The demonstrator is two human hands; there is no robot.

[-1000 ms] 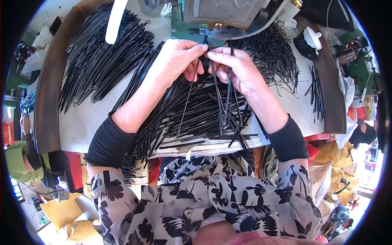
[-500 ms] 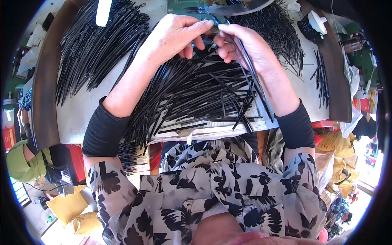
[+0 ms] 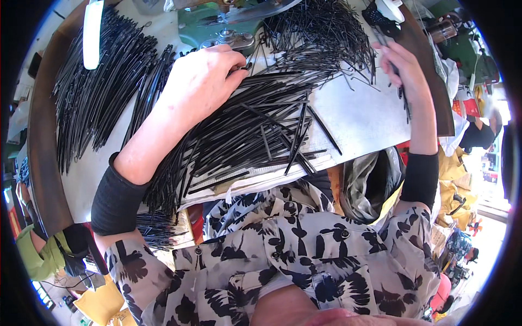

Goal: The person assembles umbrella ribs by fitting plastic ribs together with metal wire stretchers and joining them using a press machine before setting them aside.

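My left hand (image 3: 209,76) is closed, fingers curled, over the far end of the middle heap of thin black strips (image 3: 234,127). A dark end shows by its thumb, but what it grips is mostly hidden. Out at the far right, my right hand (image 3: 403,68) pinches a few thin black strips (image 3: 379,38), above a small bundle of similar strips (image 3: 405,106) at the table's edge. Just beyond my left hand is a metal machine part (image 3: 231,39) on a green base (image 3: 190,30).
Large piles of black strips lie at the left (image 3: 103,76) and far right of centre (image 3: 321,32). A white lamp-like bar (image 3: 93,35) hangs at upper left. The table (image 3: 353,117) has a dark raised rim (image 3: 46,157). A dark bag (image 3: 370,182) hangs open below its front edge.
My hands, together before at the machine, are now apart. The right has swung far right with the strips; the left has moved slightly left and nearer. The view has shifted.
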